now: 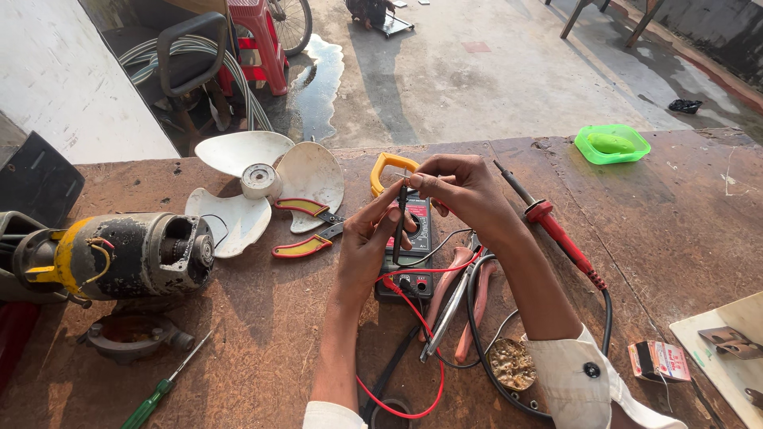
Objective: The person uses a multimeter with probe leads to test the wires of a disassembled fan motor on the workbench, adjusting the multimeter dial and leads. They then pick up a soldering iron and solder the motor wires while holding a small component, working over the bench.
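A black test probe (pixel 399 226) is pinched upright between the fingers of the left hand (pixel 367 246), just above the clamp multimeter (pixel 407 238) that lies near the middle of the brown workbench (pixel 262 334). The right hand (pixel 465 195) is closed around something small at the upper end of the probe; what exactly is gripped there cannot be made out. Red and black leads (pixel 413 318) are seen running from the meter's sockets toward the near edge.

Just right of the meter, pink-handled pliers (pixel 465 294) lie flat, and further right a red-handled soldering iron (pixel 556 234) is laid slantwise, its tip pointing far. A small tin of flux (pixel 511 364) sits near the right forearm. To the left, red-and-yellow pliers (pixel 306 230) rest against a white fan blade (pixel 254 187), beside an electric motor (pixel 127 254) with a yellow band. A green-handled screwdriver (pixel 163 389) lies at the near left. A green container (pixel 612 144) stands at the far right.
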`<action>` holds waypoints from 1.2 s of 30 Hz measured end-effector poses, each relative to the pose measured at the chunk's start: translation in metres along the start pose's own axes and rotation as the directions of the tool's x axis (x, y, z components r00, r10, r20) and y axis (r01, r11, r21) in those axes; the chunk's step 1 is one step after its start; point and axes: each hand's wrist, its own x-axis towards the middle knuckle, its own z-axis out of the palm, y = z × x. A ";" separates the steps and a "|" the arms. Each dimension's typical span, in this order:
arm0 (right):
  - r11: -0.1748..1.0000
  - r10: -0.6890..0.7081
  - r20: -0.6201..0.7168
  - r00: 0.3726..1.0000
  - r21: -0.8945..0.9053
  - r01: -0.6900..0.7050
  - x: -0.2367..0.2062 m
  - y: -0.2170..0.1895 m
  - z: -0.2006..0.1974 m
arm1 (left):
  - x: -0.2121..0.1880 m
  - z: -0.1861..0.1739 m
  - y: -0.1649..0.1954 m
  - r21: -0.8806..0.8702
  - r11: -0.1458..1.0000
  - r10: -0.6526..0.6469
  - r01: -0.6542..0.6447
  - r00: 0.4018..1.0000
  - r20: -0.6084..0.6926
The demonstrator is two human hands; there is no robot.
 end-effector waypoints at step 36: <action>1.000 -0.006 -0.074 0.997 -0.020 0.004 0.003 -0.001 0.000 | -0.001 0.001 0.004 0.096 0.995 0.011 -0.010 1.000 -0.011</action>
